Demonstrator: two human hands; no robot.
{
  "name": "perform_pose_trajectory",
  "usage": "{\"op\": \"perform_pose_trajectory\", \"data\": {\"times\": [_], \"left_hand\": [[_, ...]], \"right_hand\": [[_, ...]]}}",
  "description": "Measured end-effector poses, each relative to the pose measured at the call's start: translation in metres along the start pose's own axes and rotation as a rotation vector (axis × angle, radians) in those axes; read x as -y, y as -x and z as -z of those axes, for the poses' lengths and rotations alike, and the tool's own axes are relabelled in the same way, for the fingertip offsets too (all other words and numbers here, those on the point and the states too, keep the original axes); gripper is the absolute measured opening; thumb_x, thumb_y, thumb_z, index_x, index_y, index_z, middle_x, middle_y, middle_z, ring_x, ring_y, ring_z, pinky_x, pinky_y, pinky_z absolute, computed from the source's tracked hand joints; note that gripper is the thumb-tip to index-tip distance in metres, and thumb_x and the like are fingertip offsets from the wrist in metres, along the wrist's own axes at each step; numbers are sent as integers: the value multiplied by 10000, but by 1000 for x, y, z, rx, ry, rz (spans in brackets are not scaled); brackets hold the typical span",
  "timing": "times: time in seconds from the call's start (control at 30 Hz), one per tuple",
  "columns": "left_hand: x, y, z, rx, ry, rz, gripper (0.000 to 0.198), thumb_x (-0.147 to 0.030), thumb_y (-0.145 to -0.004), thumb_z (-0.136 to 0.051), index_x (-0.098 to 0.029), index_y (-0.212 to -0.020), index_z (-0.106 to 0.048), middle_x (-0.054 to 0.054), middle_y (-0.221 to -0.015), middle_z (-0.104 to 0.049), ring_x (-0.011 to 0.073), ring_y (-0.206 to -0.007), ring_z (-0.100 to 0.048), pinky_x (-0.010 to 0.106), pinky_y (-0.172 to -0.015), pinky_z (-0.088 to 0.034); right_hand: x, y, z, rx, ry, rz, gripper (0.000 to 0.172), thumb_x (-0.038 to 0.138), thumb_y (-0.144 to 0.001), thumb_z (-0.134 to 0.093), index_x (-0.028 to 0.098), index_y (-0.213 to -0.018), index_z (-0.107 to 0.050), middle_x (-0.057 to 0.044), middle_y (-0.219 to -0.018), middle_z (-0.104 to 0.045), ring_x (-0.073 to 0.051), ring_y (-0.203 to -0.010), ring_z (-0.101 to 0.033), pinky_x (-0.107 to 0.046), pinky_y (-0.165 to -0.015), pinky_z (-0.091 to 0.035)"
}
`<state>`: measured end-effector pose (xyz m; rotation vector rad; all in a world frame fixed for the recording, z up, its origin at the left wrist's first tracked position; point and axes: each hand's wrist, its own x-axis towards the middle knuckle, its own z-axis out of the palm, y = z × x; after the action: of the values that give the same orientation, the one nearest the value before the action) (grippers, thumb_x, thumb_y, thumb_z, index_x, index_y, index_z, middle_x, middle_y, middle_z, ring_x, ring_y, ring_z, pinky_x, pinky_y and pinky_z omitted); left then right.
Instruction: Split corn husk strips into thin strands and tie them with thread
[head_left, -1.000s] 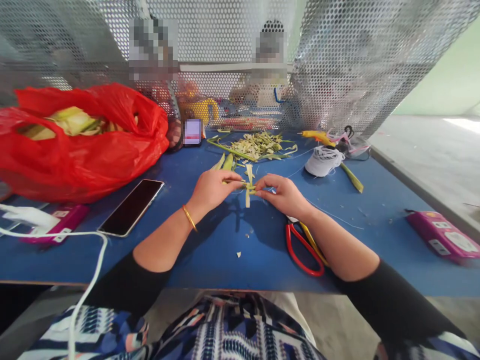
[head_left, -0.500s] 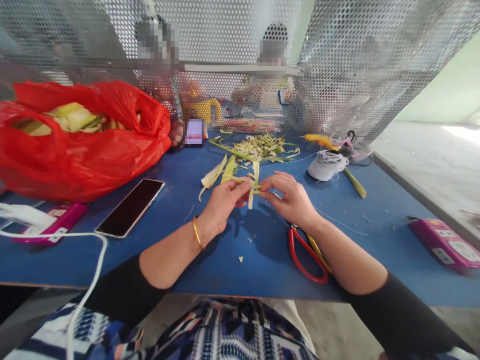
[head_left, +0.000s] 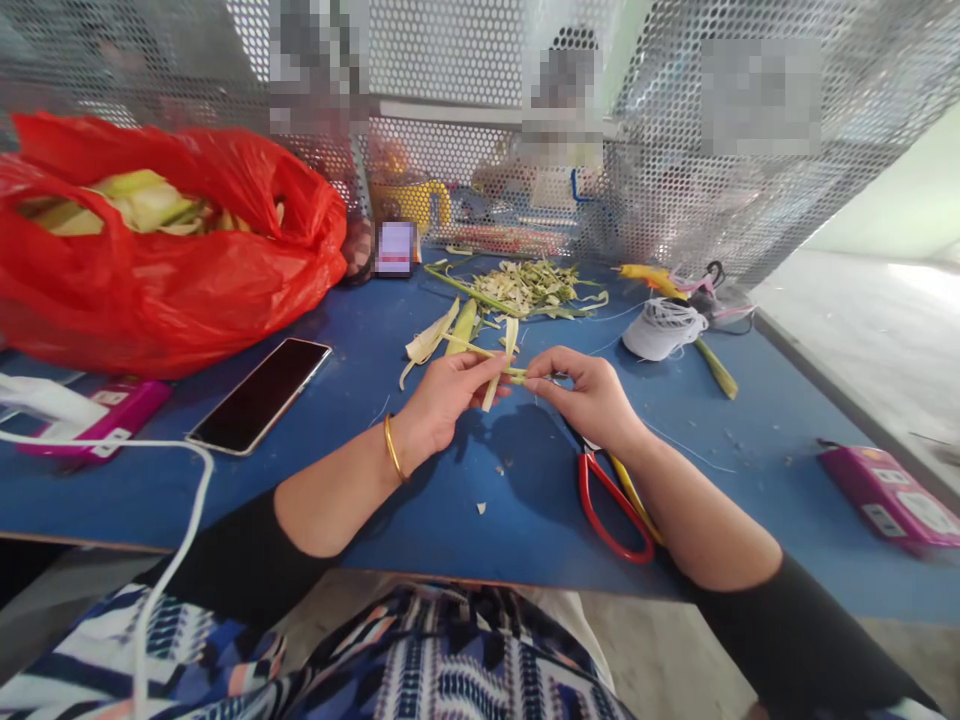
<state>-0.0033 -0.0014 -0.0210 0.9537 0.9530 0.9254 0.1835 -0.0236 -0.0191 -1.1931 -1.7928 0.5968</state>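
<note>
Pale green strips of husk (head_left: pixel 511 340), crossed over one another, are held up above the blue table (head_left: pixel 450 525). My left hand (head_left: pixel 448 392) pinches them where they cross, one strip standing upright past the fingertips. From the other side, my right hand (head_left: pixel 581 390) pinches the strip ends that point right. Under my right wrist lie red-handled scissors (head_left: pixel 615 508) with a yellow tool (head_left: pixel 631 492) beside them. Just beyond my left hand are loose husk pieces (head_left: pixel 433 335), and behind those a heap of shredded husk (head_left: pixel 529 287).
A red plastic bag (head_left: pixel 187 300) of husks fills the left back. Near it lie a phone (head_left: pixel 259 395) and a magenta box (head_left: pixel 135 415) with a white cable (head_left: pixel 196 520). White thread (head_left: pixel 660 328) sits back right, another magenta box (head_left: pixel 889 490) far right. Perforated metal screen (head_left: pixel 450 50) stands behind.
The crossed strips have tilted, the upright one now leaning. My right fingers have shifted slightly right along the strip ends. The whole view has moved a little.
</note>
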Motion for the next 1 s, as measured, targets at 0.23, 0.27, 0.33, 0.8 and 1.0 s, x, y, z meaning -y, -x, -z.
{"op": "perform_pose_trajectory", "data": {"times": [0.23,0.27,0.33,0.8,1.0], "left_hand": [[4,-6,4,29,3,-56,211,-334,-763,-863,-166,-864,-786,111,-876,-799,135,-630,-644,283,-650,-561],[4,-6,4,40,15,-43,225,-338,-762,-864,-171,-894,-792,113,-899,-804,141,-641,-653,292,-668,-571],[2,-6,5,53,35,-16,244,-361,-782,-850,-182,-940,-800,116,-928,-809,156,-672,-678,305,-696,-585],[14,2,-8,97,98,-51,253,-393,-770,-850,-166,-873,-811,125,-959,-814,226,-838,-771,361,-848,-626],[17,1,-8,114,117,-62,366,-384,-793,-811,-192,-1104,-797,148,-1148,-795,280,-942,-774,400,-855,-633]], "right_hand": [[2,0,-1,12,-72,-113,206,395,-785,-743,213,-701,-697,-22,-741,-716,-187,-728,-624,-339,-735,-481],[2,-1,-1,4,-84,-115,197,390,-781,-746,215,-703,-701,-25,-757,-724,-191,-744,-633,-344,-753,-488],[2,-1,-1,-33,-116,-94,176,377,-775,-753,222,-704,-708,-36,-831,-747,-206,-825,-663,-365,-829,-505],[2,4,-11,-206,-178,-133,163,384,-741,-811,255,-661,-752,-65,-986,-754,-265,-1037,-686,-451,-997,-492],[5,3,-12,-220,-248,-259,237,439,-661,-849,236,-627,-731,-69,-996,-756,-269,-1042,-687,-444,-1012,-478]]}}
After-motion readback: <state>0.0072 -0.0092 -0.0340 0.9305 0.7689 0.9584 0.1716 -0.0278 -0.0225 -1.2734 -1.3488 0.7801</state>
